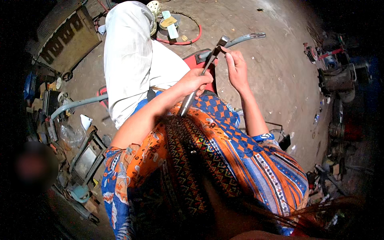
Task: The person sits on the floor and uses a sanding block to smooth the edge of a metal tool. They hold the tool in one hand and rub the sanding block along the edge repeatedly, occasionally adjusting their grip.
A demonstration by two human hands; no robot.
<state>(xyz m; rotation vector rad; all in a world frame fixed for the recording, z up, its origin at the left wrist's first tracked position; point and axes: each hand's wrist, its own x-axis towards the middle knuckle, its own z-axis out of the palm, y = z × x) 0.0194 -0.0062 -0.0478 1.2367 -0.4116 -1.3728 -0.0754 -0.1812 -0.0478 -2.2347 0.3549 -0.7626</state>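
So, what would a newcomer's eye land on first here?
Probably the bright white trousers at upper left, and the orange-and-blue patterned shirt filling the lower middle. Near the centre, the left hand grips a long metal tool, with the right hand close to its upper end.

Hammer-like metal tool [212, 59], grey, shiny in places, slim shaft gripped midway, aslant, head end forward-right.
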